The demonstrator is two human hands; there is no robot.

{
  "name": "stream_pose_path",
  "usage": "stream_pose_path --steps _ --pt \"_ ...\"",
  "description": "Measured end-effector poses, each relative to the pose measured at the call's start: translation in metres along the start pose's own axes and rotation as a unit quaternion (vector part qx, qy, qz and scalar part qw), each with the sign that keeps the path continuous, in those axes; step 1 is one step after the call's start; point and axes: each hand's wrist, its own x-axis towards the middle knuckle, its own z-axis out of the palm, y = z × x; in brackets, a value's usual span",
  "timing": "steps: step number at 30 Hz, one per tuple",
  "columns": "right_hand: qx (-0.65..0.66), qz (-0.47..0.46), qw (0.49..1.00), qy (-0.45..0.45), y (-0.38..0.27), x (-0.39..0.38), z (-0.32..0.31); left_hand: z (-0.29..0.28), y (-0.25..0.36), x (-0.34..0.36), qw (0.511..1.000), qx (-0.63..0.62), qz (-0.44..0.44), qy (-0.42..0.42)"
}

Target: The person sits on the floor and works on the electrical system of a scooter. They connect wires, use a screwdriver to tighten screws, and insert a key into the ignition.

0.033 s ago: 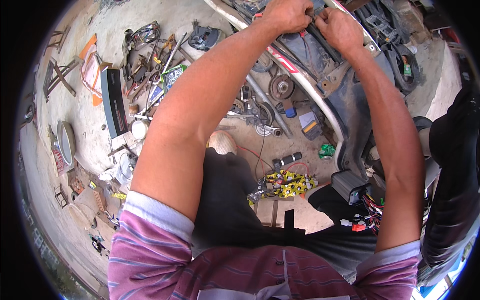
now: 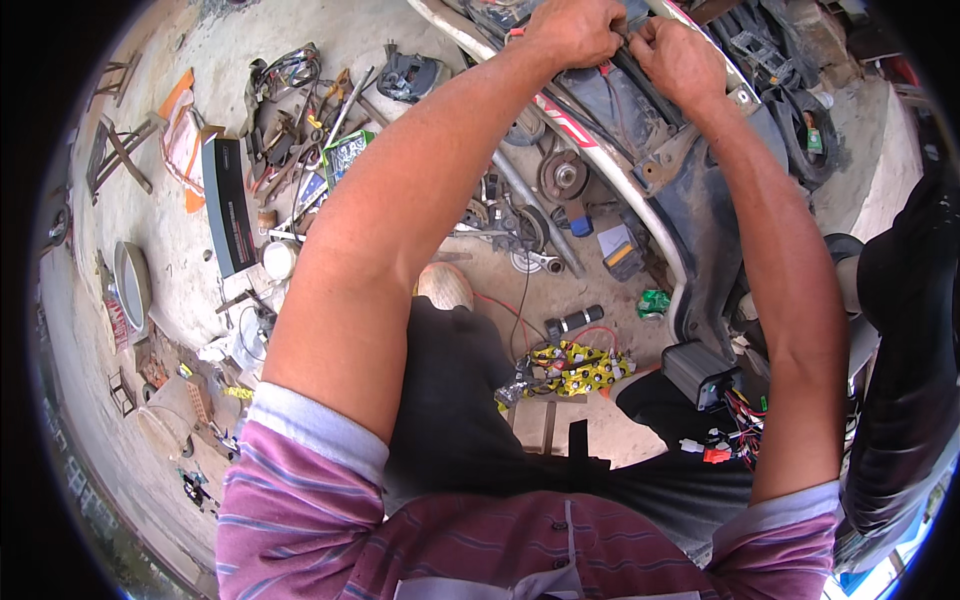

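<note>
At the top of the view my two hands face each other over the open frame of a vehicle body [image 2: 667, 232], which has a white side rail [image 2: 608, 170]. My left hand [image 2: 582, 32] is closed, its fingertips pinched together near the top edge. Just across from it, my right hand [image 2: 682, 60] has its thumb and forefinger pressed together. What either pinch holds is too small to make out. Dark cables [image 2: 640, 85] run through the frame just below my fingers, and a thin red wire [image 2: 606, 70] shows beside them.
A grey controller box [image 2: 700, 374] with colourful wires lies by my right forearm. On the floor are a wheel hub [image 2: 563, 175], a metal pipe [image 2: 535, 205], a yellow patterned bag [image 2: 580, 368], a crushed green can [image 2: 654, 303], a long black box [image 2: 229, 205] and scattered tools [image 2: 290, 140].
</note>
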Motion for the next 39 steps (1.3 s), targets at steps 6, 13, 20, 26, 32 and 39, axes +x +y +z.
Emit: stream_pose_path --steps 6,13,20,26,32,39 --pt "0.074 0.010 0.997 -0.003 0.014 0.002 0.007 0.001 -0.001 0.001 1.000 0.000 -0.001 -0.005" --pt "0.222 0.048 0.974 -0.016 0.029 -0.004 0.011 0.003 -0.004 0.000 1.000 0.020 0.018 0.002" --pt "0.193 0.082 0.978 -0.016 0.024 -0.008 0.016 0.009 -0.004 0.004 0.998 0.060 -0.005 0.005" --pt "0.176 0.084 0.981 -0.016 0.020 -0.009 0.013 0.003 -0.001 0.003 0.996 0.082 -0.003 -0.023" --pt "0.183 0.092 0.979 -0.016 0.018 -0.011 0.008 -0.041 0.000 -0.036 0.997 0.003 0.034 0.067" --pt "0.227 0.074 0.970 -0.033 0.026 -0.004 0.018 -0.080 -0.054 -0.281 0.961 -0.030 -0.269 0.050"
